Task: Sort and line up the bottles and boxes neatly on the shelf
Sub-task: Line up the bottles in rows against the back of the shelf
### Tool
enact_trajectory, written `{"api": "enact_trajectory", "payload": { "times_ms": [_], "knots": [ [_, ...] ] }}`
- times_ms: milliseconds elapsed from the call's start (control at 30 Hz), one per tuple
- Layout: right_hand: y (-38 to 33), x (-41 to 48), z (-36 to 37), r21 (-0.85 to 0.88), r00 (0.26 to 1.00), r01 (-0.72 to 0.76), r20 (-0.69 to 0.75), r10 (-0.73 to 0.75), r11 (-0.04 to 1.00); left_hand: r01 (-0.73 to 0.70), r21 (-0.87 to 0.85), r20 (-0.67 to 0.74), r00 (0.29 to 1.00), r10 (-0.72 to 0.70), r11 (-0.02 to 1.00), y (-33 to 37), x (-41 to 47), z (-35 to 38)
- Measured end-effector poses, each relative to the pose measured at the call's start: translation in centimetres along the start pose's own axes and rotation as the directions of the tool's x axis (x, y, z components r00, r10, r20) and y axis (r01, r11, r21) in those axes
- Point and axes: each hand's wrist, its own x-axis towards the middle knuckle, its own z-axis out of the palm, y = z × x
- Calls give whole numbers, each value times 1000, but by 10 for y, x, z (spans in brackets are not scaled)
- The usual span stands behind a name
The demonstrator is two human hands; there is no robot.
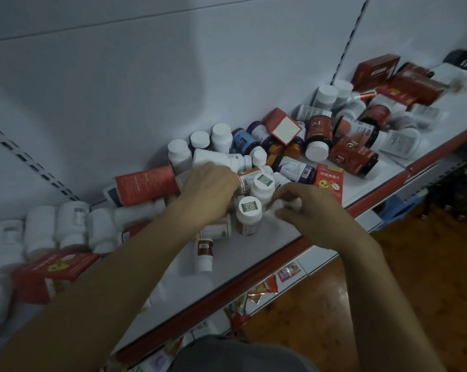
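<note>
A white shelf (254, 253) with a red front edge holds a jumble of white bottles and red boxes. My left hand (208, 191) reaches into the middle of the pile, fingers curled down among bottles; what it holds is hidden. My right hand (305, 210) pinches a small white bottle (286, 204) lying on its side. Two upright white bottles with green-labelled caps (250, 210) (263, 183) stand between the hands. A row of white bottles (58, 226) stands upright at the left. A small red-labelled bottle (205, 253) lies near the front.
Red boxes (146, 183) (52, 269) (330, 183) lie among the bottles. More red boxes and dark red bottles (353, 154) are heaped at the right end. A slotted upright (350, 38) divides the back panel. Below the shelf is a wooden floor (415, 277).
</note>
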Motion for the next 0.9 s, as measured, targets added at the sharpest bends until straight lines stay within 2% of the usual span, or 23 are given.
{"api": "enact_trajectory", "payload": {
  "times_ms": [100, 233, 300, 367, 400, 467, 500, 567, 633, 733, 833, 900],
  "knots": [
    [-3, -2, -4, 89, 987, -56, -148, 69, 994, -59, 129, 125, 991, 43, 990, 10, 9, 1],
    [-4, -7, -1, 204, 950, -85, -278, 140, 975, -106, 107, 148, 985, 89, 989, 11, 7, 0],
    [-6, -11, 3, 258, 935, -65, -322, 149, 964, -107, -10, 141, 984, 108, 994, 4, 2, -3],
    [-6, -17, 6, 304, 933, -53, -325, 156, 951, -38, -263, 148, 986, 79, 964, -8, -10, -7],
    [-6, -20, 7, 353, 938, -45, -307, 162, 934, 30, -425, 129, 991, 28, 905, -14, -18, -8],
    [-5, -23, 7, 447, 941, -19, -295, 168, 894, 146, -711, 52, 987, -155, 688, -20, -36, -11],
    [-3, -23, 8, 456, 933, -2, -319, 165, 890, 152, -797, 6, 970, -244, 584, -19, -45, -14],
    [2, -21, 7, 447, 904, 27, -392, 169, 894, 101, -883, -64, 941, -331, 458, -12, -56, -18],
    [7, -17, 2, 517, 875, 66, -441, 200, 853, 40, -926, -91, 941, -325, 375, 0, -50, -28],
    [18, -11, -15, 623, 831, 94, -478, 283, 776, -21, -927, -148, 938, -314, 373, 22, -21, -44],
    [45, -5, -36, 618, 821, 92, -491, 292, 781, -80, -904, -206, 942, -264, 419, 57, 11, -58],
    [73, -1, -53, 615, 825, 94, -488, 284, 783, -105, -906, -223, 942, -251, 409, 80, 32, -62]
  ]
}}
